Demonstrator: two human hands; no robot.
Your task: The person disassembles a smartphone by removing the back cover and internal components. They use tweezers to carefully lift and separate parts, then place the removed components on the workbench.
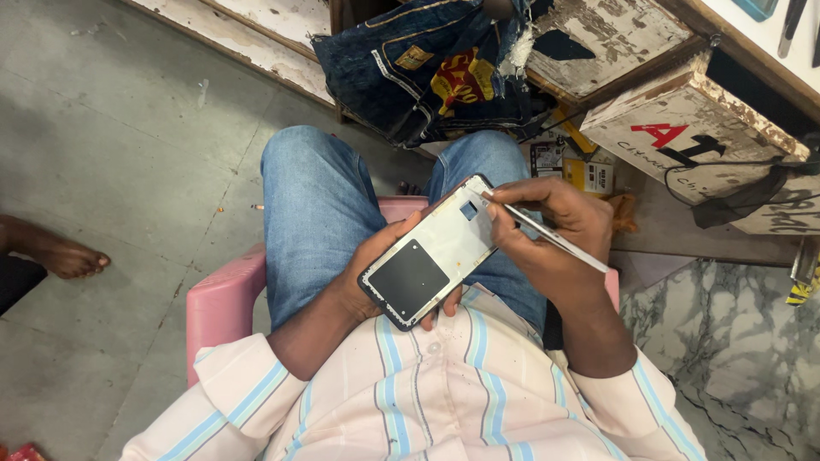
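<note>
My left hand (376, 265) cradles an opened phone (440, 248) from below, its inner side facing up with a white frame and a black square patch. My right hand (559, 230) grips thin metal tweezers (547, 235), whose tip touches the phone's upper edge near the camera cutout. Both hands are held over my lap, above blue jeans, while I sit on a pink plastic chair (226, 294).
Folded dark denim cloth (431, 68) lies on a worn wooden shelf ahead. A battered white wooden box (692, 141) with red and black marks stands at the right. Another person's bare foot (55, 252) rests on the grey floor at left. Marble flooring lies lower right.
</note>
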